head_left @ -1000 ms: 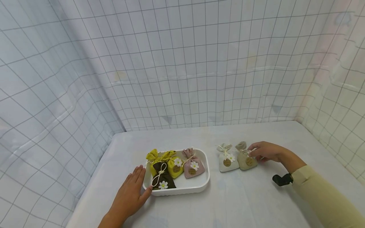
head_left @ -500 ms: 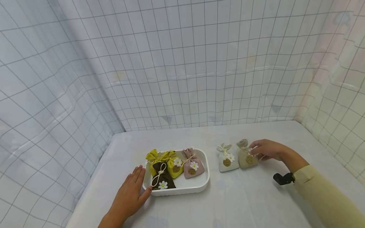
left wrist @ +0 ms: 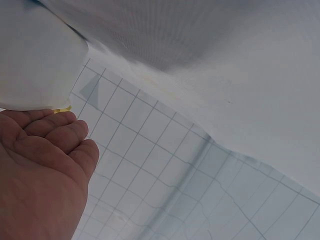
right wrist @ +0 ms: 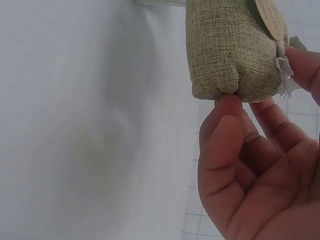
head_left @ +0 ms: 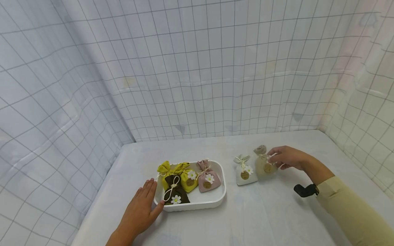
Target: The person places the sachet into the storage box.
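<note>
My right hand (head_left: 289, 158) pinches a beige drawstring sachet (head_left: 265, 166) by its side; in the right wrist view the woven sachet (right wrist: 232, 50) hangs off the table between thumb and fingers (right wrist: 220, 145). Just left of it a pale grey-white sachet (head_left: 246, 177) lies on the table, with a flower and round tag. My left hand (head_left: 140, 205) rests with straight fingers at the left end of a white tray (head_left: 203, 204). Inside the tray lie two yellow sachets (head_left: 188, 182), a dark brown sachet (head_left: 176, 191) and a pink sachet (head_left: 209, 181).
A white cloth covers the table (head_left: 246, 218). Grid-patterned curtains (head_left: 197, 85) enclose its back and sides. A black strap piece (head_left: 304, 190) sits at my right wrist, below the sleeve (head_left: 347, 212).
The right hand has lifted the beige sachet off the table and drawn it slightly back, apart from the grey-white one. The left hand and tray have stayed put.
</note>
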A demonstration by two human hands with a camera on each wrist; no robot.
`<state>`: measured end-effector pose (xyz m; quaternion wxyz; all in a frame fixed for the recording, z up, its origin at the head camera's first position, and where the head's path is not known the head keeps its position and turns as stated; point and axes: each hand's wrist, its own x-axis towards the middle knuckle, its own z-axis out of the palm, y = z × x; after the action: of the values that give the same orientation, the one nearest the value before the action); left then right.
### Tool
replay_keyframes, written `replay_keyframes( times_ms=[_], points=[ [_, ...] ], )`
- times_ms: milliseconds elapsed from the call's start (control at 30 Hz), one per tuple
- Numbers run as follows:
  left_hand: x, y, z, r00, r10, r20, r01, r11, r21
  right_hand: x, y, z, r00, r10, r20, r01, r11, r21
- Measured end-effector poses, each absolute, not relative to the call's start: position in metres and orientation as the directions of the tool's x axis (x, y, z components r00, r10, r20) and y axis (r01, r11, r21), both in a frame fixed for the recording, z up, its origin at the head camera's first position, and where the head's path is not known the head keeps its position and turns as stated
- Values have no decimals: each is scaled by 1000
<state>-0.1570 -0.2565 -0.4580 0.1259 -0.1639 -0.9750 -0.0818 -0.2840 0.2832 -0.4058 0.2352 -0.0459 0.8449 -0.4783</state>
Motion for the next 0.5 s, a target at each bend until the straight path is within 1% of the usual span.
replay_keyframes(
  times_ms=[200, 500],
  points=[
    [-157, -256, -457, -918, 293, 266, 333, 936, 118, -280, 277, -396, -896, -304, -323, 122, 531, -839],
    [-157, -256, -458, -921, 289, 262, 330, 936, 126, -275, 261, -387, -902, -334, -275, 50, 551, -833]
  ],
)
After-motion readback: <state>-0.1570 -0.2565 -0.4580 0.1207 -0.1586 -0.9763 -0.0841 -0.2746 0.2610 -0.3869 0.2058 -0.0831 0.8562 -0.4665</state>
